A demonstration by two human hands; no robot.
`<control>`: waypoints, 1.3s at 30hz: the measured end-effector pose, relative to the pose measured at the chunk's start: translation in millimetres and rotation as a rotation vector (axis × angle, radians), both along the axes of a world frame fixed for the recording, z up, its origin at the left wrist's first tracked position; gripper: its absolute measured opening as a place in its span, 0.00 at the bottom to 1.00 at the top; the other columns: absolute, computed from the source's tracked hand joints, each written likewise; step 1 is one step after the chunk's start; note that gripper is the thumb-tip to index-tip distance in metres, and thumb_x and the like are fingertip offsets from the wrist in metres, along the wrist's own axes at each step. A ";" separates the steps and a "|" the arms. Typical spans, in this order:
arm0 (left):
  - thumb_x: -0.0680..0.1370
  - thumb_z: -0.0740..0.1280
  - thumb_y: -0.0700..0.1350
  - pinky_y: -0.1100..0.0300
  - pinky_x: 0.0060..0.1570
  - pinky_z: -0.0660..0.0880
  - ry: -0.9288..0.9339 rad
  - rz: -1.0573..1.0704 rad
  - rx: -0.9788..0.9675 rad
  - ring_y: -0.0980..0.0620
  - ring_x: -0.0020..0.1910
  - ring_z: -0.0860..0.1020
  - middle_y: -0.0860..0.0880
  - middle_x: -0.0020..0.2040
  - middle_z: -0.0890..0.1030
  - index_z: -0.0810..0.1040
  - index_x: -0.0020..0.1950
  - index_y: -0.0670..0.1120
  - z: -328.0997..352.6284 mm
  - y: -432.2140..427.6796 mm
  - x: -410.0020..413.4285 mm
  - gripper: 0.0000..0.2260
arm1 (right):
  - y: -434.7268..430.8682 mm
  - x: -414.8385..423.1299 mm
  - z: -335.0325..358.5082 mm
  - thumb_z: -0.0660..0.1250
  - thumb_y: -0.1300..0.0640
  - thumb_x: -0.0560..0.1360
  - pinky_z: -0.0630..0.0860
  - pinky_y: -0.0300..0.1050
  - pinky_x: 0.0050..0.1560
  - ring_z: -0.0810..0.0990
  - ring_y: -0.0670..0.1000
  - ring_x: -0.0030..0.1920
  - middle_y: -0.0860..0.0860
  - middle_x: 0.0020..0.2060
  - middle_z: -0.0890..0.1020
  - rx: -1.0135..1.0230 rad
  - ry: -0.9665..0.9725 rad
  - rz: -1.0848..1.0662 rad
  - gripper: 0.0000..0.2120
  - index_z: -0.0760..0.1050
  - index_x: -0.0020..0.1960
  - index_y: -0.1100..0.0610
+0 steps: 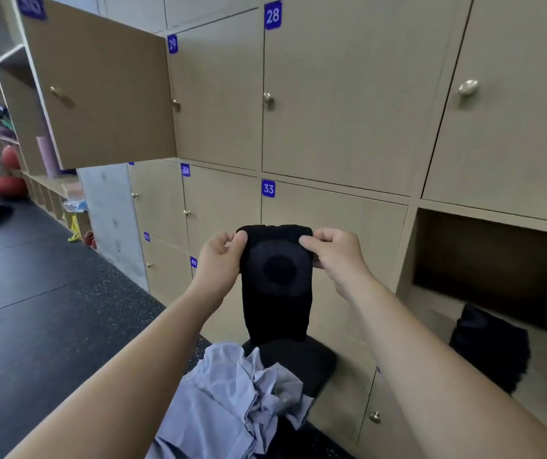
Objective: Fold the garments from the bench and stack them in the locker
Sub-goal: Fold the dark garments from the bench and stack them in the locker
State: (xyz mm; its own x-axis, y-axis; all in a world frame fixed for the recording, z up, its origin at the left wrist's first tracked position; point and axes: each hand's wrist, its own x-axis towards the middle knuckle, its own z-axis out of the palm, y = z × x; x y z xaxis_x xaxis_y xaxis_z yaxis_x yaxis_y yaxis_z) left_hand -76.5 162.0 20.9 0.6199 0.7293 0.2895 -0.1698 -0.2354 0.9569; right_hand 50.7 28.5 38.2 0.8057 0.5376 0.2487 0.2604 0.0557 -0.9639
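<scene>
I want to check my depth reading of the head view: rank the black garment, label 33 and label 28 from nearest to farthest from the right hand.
1. black garment: pinched at its top corner by the right hand.
2. label 33: just up and left.
3. label 28: high above.

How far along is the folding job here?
Done: one dark garment lies at the open locker. In hand: left hand and right hand pinch a black garment by its top. Left: the crumpled pale blue garment on the bench.
</scene>
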 end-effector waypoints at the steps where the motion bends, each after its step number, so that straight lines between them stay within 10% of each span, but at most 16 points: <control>1: 0.78 0.63 0.55 0.40 0.50 0.78 0.006 -0.002 0.008 0.44 0.42 0.78 0.43 0.40 0.79 0.73 0.51 0.36 6.7 -5.1 3.4 0.20 | -6.2 1.2 7.3 0.69 0.65 0.73 0.75 0.43 0.38 0.74 0.50 0.34 0.54 0.32 0.76 0.032 0.005 0.002 0.07 0.76 0.37 0.61; 8: 0.83 0.60 0.49 0.45 0.52 0.80 -0.062 -0.056 -0.068 0.40 0.47 0.81 0.38 0.47 0.82 0.76 0.51 0.41 36.0 -31.2 32.8 0.12 | -49.4 11.9 21.9 0.71 0.57 0.74 0.77 0.46 0.51 0.82 0.50 0.45 0.54 0.45 0.85 -0.029 0.125 0.222 0.10 0.81 0.52 0.60; 17: 0.78 0.65 0.59 0.53 0.52 0.80 0.120 -0.255 -0.203 0.48 0.46 0.82 0.45 0.46 0.84 0.80 0.53 0.40 34.7 -38.6 42.9 0.22 | -61.8 16.3 23.4 0.69 0.65 0.75 0.78 0.37 0.37 0.82 0.47 0.35 0.53 0.38 0.84 0.025 0.094 0.096 0.03 0.81 0.46 0.59; 20: 0.79 0.69 0.45 0.60 0.47 0.78 0.131 -0.269 -0.097 0.47 0.49 0.82 0.45 0.47 0.85 0.81 0.54 0.40 26.5 -41.0 43.1 0.10 | -63.2 16.2 27.1 0.68 0.64 0.75 0.77 0.35 0.33 0.82 0.44 0.33 0.52 0.36 0.84 0.012 0.061 0.074 0.04 0.81 0.45 0.58; 26: 0.78 0.69 0.46 0.73 0.32 0.72 0.014 -0.055 0.095 0.62 0.32 0.78 0.52 0.33 0.81 0.79 0.36 0.46 28.8 -46.6 45.8 0.11 | -66.0 23.5 28.6 0.71 0.60 0.73 0.79 0.44 0.41 0.82 0.49 0.38 0.53 0.37 0.84 -0.054 -0.075 -0.050 0.03 0.81 0.42 0.60; 31: 0.78 0.69 0.48 0.62 0.41 0.73 -0.041 -0.002 0.118 0.56 0.35 0.77 0.45 0.35 0.82 0.81 0.37 0.41 34.7 -58.0 50.2 0.14 | -64.2 28.1 30.6 0.72 0.43 0.63 0.81 0.56 0.47 0.81 0.55 0.47 0.55 0.44 0.83 -0.083 -0.182 -0.215 0.14 0.80 0.38 0.53; 39: 0.78 0.68 0.52 0.47 0.49 0.78 -0.130 -0.044 0.007 0.50 0.38 0.76 0.44 0.37 0.79 0.78 0.43 0.34 35.0 -65.0 62.5 0.19 | -76.3 27.6 35.3 0.71 0.62 0.73 0.76 0.40 0.37 0.79 0.49 0.37 0.58 0.37 0.83 0.136 -0.139 -0.121 0.05 0.81 0.41 0.64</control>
State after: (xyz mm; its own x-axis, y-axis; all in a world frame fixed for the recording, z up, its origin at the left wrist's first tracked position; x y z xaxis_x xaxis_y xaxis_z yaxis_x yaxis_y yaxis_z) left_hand -14.0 96.9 55.9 0.6084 0.6998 0.3744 -0.3028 -0.2314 0.9245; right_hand 78.3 -47.7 73.5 0.8150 0.3933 0.4256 0.4029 0.1434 -0.9039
